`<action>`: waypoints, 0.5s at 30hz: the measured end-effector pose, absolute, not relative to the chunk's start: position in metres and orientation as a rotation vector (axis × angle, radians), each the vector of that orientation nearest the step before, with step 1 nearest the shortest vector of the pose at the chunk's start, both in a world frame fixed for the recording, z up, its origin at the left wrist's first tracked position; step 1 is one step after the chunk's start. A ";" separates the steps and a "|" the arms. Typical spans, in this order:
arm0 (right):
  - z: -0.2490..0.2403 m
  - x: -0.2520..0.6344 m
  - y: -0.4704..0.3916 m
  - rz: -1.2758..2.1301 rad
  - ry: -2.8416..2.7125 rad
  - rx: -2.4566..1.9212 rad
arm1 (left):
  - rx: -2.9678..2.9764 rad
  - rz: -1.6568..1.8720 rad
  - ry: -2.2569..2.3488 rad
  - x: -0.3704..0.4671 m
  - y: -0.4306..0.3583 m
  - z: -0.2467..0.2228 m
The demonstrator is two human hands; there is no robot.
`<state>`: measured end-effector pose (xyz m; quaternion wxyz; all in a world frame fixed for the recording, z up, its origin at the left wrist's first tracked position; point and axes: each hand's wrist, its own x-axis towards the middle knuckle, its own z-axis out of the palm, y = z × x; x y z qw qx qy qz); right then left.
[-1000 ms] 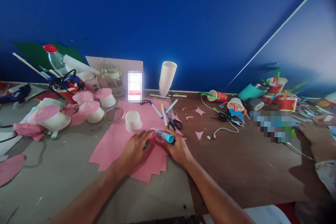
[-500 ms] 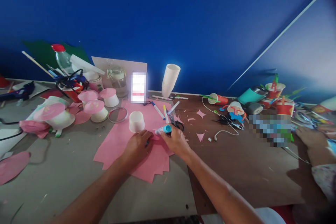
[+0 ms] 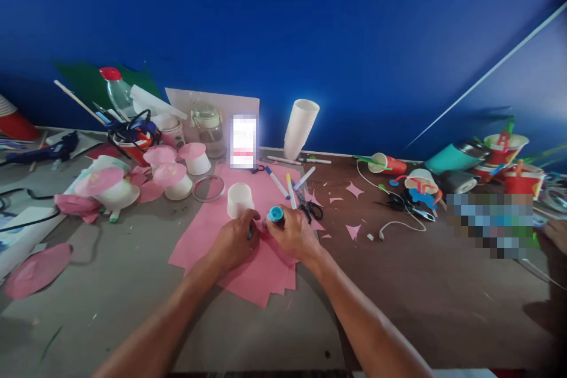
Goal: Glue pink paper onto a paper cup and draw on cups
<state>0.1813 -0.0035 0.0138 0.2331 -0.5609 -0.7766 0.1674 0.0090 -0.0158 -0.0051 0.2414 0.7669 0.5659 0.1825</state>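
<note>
Glue stick (image 3: 276,214) in the right hand (image 3: 287,233): the fingers are wrapped around its tube, with the round blue end facing up, above the pink paper (image 3: 254,276). The left hand (image 3: 241,237) is bent over the same paper, its thumb and fingers closed on a small blue piece (image 3: 250,231) that is mostly hidden. The hands are close together, with a narrow strip of pink between them.

The paper lies in overlapping sheets on the worktop (image 3: 248,339). On it, just beyond the left hand, is a white cup (image 3: 240,201). A clear ring (image 3: 208,188) lies to the left of the cup, partly over the paper's edge. Beyond the right hand are a blue-capped marker (image 3: 277,182), a yellow-tipped marker (image 3: 290,191) and a pale marker (image 3: 305,178), with black-handled scissors (image 3: 315,210) beside them.

A leaning stack of white cups (image 3: 302,130) stands near the blue wall (image 3: 283,29), and a glowing, blurred screen (image 3: 244,144) is upright to its left. Further left, several cups carry pink paper rounds (image 3: 172,175). On the right, pointed pink scraps (image 3: 353,232) lie near a white cable (image 3: 403,223), and a red cup (image 3: 392,165) rests on its side. Another person's hand (image 3: 557,233) shows at the far right edge.
</note>
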 end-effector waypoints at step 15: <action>0.024 0.188 -0.007 0.622 -2.275 -1.334 | 2.061 0.487 1.576 -0.005 -0.007 0.005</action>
